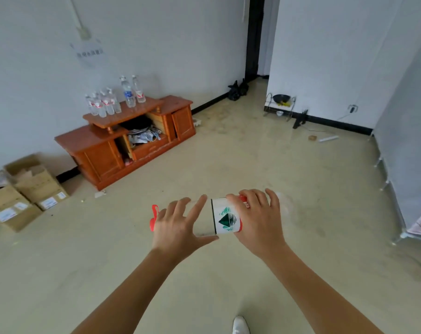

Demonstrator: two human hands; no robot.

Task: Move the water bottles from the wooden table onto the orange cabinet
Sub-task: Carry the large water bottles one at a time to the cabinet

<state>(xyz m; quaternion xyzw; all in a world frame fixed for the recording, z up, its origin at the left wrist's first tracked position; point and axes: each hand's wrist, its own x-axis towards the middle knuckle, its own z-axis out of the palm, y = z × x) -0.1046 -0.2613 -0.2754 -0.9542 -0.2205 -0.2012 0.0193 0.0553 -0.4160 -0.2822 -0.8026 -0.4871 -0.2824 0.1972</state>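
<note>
I hold a large clear water bottle (225, 219) sideways in front of me, over the floor. It has a white label with a green emblem and a red cap and handle at its left end. My left hand (178, 225) grips the neck end and my right hand (258, 219) grips the body by the label. The orange cabinet (103, 150) stands against the left wall, well ahead of my hands. Several small water bottles (103, 103) and two taller ones (132, 91) stand upright on its raised top shelf. The wooden table is out of view.
Cardboard boxes (28, 191) sit on the floor left of the cabinet. The cabinet's middle compartment holds clutter (144, 136). Black bags (238, 89) lie by a dark doorway. A metal stand with a wok (280, 102) is at the right wall, and a grey fabric wardrobe (407, 145) fills the right edge.
</note>
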